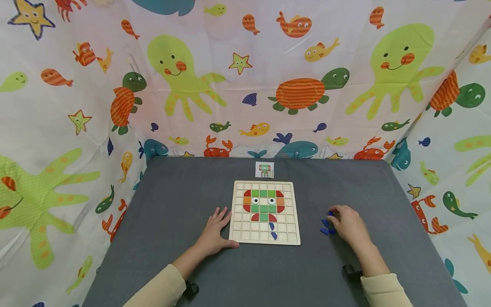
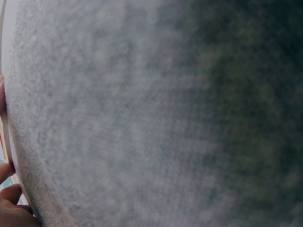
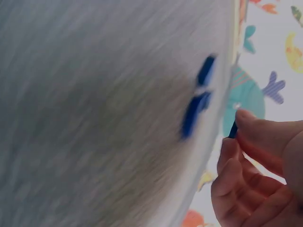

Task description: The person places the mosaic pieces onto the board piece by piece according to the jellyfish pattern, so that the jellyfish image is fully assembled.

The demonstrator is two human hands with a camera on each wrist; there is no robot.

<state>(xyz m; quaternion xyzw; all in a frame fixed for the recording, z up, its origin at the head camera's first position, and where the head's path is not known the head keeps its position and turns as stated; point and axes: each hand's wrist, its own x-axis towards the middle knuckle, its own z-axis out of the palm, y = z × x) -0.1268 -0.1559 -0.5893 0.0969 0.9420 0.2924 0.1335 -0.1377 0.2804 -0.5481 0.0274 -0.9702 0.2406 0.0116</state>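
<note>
My right hand [image 1: 348, 226] pinches a small blue piece [image 3: 233, 130] between thumb and fingertips, to the right of the board. Loose blue pieces [image 1: 324, 231] lie on the table right beside that hand. A square wooden grid board [image 1: 245, 235] sits in the middle, holding red, orange and green tiles, two of them with eyes, in a face-like pattern. Two blue rounded pieces [image 1: 273, 235] lie on its lower right part. With fingers spread, my left hand [image 1: 212, 236] rests at the board's left edge, its thumb at the lower left corner.
A small picture card [image 1: 264, 169] showing a similar coloured figure lies behind the board. The grey table [image 1: 184, 187] ends at a patterned sea-animal curtain [image 1: 238, 85] at the back and sides. Dark bands [image 1: 350, 273] are worn on both wrists.
</note>
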